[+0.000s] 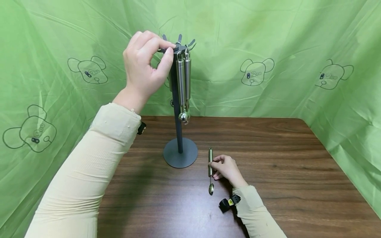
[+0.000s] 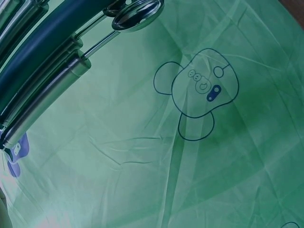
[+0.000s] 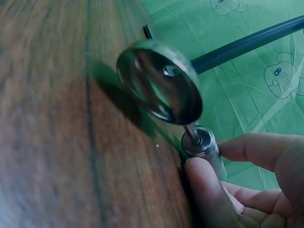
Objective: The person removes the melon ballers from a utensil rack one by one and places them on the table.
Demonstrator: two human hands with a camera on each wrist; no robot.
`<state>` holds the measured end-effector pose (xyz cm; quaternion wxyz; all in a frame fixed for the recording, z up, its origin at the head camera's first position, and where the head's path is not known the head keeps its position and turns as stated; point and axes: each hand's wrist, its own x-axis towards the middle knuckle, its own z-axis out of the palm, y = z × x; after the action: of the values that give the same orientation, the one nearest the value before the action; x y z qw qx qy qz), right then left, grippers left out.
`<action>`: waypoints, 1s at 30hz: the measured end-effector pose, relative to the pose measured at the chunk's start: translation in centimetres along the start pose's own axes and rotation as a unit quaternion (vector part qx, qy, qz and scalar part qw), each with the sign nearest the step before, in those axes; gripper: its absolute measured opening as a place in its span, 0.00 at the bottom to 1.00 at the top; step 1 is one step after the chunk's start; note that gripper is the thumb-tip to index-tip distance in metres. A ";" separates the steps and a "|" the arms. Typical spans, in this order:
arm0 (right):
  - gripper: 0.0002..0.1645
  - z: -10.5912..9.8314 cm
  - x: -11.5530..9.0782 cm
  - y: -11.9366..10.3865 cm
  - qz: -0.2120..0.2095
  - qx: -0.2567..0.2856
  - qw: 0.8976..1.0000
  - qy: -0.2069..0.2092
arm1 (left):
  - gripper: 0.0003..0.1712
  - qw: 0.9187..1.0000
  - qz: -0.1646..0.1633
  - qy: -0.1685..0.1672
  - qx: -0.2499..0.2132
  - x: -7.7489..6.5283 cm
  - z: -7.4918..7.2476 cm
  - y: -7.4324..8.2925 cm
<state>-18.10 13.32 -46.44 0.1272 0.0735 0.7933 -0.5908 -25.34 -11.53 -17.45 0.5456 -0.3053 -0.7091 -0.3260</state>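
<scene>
- The left hand [image 1: 146,62] is raised above the counter's [image 1: 297,158] far edge; the hooked top of the dark stand [image 1: 178,99] is pinched between its curled thumb and fingertips.
- Two steel utensils [image 1: 183,86] are hung from those hooks, just beside the stand's post — their round ends dangle above the disc base [image 1: 180,152], which is set near the middle of the counter, toward its far edge.
- In the left wrist view the hanging handles [image 2: 42,99] and one shiny bowl [image 2: 137,14] are seen close against the green cloth backdrop [image 2: 199,156].
- A small steel spoon [image 1: 210,170] is laid flat on the counter right of the base, its bowl toward the near edge.
- Its handle is held by the right hand [image 1: 227,168] — fingers curled round it, the hand resting on the counter.
</scene>
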 end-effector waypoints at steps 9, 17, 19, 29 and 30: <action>0.17 -0.2 -0.2 -0.1 0.002 0.004 1.000 -0.002 | 0.19 1.000 -0.003 0.002 0.001 0.0 -0.1 0.0; 0.20 -0.7 -0.1 0.1 0.002 0.019 0.999 -0.027 | 0.18 1.000 -0.006 0.003 -0.001 -0.1 -0.2 0.1; 0.21 -1.0 -0.1 0.1 0.002 0.022 0.999 -0.030 | 0.18 1.000 -0.007 0.003 -0.003 -0.1 -0.3 0.1; 0.21 -2.4 -0.3 -1.8 -0.039 -0.006 0.999 -0.006 | 0.19 1.000 -0.001 -0.002 -0.011 0.1 -0.2 0.1; 0.22 -2.6 -0.4 -2.3 -0.047 -0.011 0.999 -0.001 | 0.19 1.000 0.000 -0.002 -0.012 0.1 -0.1 0.1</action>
<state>-18.62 15.11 -43.56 0.1013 0.0343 0.8021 -0.5875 -25.21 -11.58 -17.33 0.5403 -0.3123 -0.7065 -0.3339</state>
